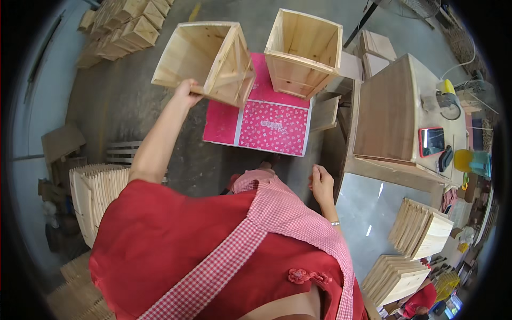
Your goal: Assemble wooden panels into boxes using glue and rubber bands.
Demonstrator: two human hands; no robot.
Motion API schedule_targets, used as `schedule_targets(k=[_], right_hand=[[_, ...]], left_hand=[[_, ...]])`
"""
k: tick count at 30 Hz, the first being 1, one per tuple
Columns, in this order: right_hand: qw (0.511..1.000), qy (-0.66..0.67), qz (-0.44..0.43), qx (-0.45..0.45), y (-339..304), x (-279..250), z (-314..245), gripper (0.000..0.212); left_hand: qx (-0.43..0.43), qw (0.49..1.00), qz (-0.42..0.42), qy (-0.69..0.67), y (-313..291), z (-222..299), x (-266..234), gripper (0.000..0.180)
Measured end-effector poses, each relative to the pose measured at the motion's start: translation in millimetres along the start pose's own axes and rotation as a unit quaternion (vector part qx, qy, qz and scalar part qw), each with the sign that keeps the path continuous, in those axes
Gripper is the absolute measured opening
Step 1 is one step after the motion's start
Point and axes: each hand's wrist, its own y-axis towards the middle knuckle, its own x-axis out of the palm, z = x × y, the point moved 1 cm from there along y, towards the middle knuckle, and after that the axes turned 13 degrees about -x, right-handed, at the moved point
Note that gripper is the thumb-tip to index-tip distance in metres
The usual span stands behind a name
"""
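Observation:
My left hand (186, 94) is closed on the near rim of an open-topped wooden box (228, 69). That box is tilted, its open mouth facing up and left, over the left side of a pink patterned low table (224, 121). A second wooden box (298, 72) stands on the far right part of the same table, its open top showing a bare inside. My right hand (321, 184) hangs low, right of my apron and apart from both boxes. Its fingers are curled in, and nothing shows in them.
At right, a wooden workbench (381, 114) carries a red-edged phone (431, 141), a yellow-and-grey tool (448, 96) and a jug (472, 161). Stacked wood panels (421, 229) lie below it; more panels (98, 192) stand at left. Several wooden boxes (141, 32) are piled far left.

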Motion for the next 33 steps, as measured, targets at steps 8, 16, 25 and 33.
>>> schedule_targets(k=[8, 16, 25, 33], right_hand=[[0.984, 0.010, 0.072, 0.163, -34, 6, 21, 0.029], [0.965, -0.020, 0.153, 0.212, -57, 6, 23, 0.030], [0.900, -0.008, 0.340, 0.273, -175, -79, 83, 0.029], [0.646, -0.250, 0.658, 0.296, -404, -261, 190, 0.022]], left_hand=[[-0.032, 0.992, 0.111, -0.046, 123, 8, 136, 0.039], [0.136, 0.883, -0.014, 0.449, 242, 7, 146, 0.031], [0.111, 0.911, -0.039, 0.395, 263, 40, 136, 0.024], [-0.025, 0.941, 0.065, 0.331, 111, -118, 115, 0.033]])
